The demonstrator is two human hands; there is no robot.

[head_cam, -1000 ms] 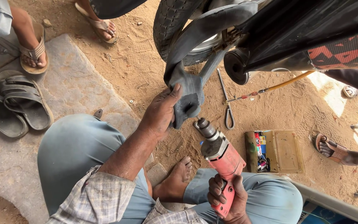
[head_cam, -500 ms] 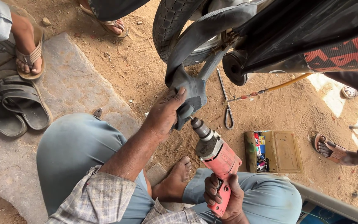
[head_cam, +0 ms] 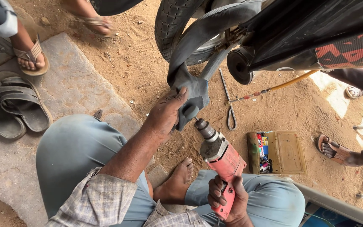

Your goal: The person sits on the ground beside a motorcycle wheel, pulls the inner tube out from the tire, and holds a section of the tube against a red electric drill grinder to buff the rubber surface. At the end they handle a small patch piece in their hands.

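Observation:
My left hand (head_cam: pixel 167 114) grips a folded loop of grey rubber inner tube (head_cam: pixel 194 90) that hangs down from a motorcycle tyre (head_cam: pixel 171 25) above. My right hand (head_cam: pixel 228 201) holds the handle of a red power drill (head_cam: pixel 221 157). The drill's metal chuck tip points up and touches the tube just beside my left fingers. I sit with my knees apart in pale blue trousers, one bare foot (head_cam: pixel 177 180) on the sand between them.
A dark exhaust pipe end (head_cam: pixel 240 65) and the bike body hang at the upper right. A metal tyre lever (head_cam: pixel 230 107), a yellow hose (head_cam: pixel 282 86) and a small open wooden box (head_cam: pixel 276 152) lie on the sand. Grey sandals (head_cam: pixel 11 111) rest on a stone slab at left. Other people's sandalled feet stand around.
The drill has risen toward the tube, and its tip now meets the rubber. My left hand has kept its grip on the folded tube.

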